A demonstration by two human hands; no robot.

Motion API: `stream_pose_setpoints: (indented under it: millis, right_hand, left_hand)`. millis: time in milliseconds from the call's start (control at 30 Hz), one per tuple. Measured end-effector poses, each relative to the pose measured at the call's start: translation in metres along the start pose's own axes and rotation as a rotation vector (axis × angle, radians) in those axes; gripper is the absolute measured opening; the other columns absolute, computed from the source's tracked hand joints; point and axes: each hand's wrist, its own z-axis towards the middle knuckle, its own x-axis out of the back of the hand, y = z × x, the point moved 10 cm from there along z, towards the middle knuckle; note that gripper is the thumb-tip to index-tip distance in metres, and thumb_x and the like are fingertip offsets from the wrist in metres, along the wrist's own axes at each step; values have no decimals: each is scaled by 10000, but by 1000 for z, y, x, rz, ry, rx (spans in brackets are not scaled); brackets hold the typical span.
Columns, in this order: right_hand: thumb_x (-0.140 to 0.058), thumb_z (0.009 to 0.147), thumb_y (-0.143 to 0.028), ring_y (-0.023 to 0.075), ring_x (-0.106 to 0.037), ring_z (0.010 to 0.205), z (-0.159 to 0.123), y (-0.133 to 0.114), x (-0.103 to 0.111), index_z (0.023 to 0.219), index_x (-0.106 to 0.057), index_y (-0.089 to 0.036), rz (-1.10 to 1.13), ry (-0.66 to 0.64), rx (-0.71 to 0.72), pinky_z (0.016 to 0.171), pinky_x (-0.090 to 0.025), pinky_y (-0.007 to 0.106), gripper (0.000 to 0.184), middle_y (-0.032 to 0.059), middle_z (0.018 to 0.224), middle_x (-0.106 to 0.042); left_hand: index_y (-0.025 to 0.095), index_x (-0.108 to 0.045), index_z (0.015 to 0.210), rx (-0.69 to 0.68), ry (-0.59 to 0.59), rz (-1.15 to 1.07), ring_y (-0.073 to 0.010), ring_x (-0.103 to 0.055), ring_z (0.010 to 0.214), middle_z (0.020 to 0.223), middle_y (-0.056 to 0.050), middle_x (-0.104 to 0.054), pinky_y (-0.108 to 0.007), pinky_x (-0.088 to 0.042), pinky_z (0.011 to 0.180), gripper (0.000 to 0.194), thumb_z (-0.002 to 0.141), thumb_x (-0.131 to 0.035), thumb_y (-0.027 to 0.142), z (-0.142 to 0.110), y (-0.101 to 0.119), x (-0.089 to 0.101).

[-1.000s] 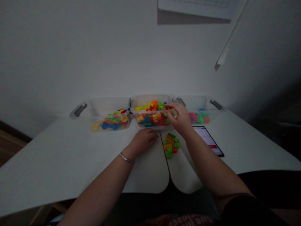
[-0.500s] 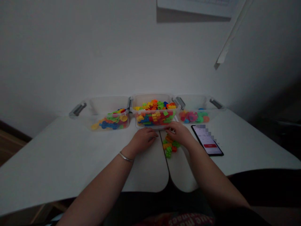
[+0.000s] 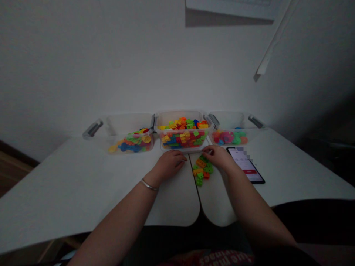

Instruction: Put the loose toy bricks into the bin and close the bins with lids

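My left hand (image 3: 170,165) rests on the white table in front of the middle box, its fingers stretched out and nothing held in them. My right hand (image 3: 218,158) is at the far end of a small pile of toy building blocks (image 3: 200,171), with thumb and fingers pinched together. Whatever may be between those fingertips is too dark and small to make out. Green, yellow and orange blocks make up the pile, beside the seam in the table. Behind both hands stands a clear plastic box (image 3: 181,148) filled with mixed coloured blocks.
To the left is another clear box (image 3: 122,123) holding colourful pieces. A third clear box (image 3: 226,120), on the right, contains round-looking coloured pieces. A phone (image 3: 246,166) with a lit screen lies right of my right forearm. The wall is directly behind the boxes.
My right hand has shifted slightly to the right, uncovering more of the block pile. My left hand stays in place.
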Motion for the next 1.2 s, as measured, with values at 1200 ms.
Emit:
stream_pose_setpoints:
  millis: [1200]
  right_hand:
    - [-762,687,-487,142,-617,710,-12,-64,-36,814,-620,-226,917,-152,106,705,-511,311,323,-14,773,-650]
  left_hand:
    - [210,-674,1117,-123,415,-138,-166,-664,875,953,-54,-681,-302,-560,784,215,936,-647,324,-4,18,46]
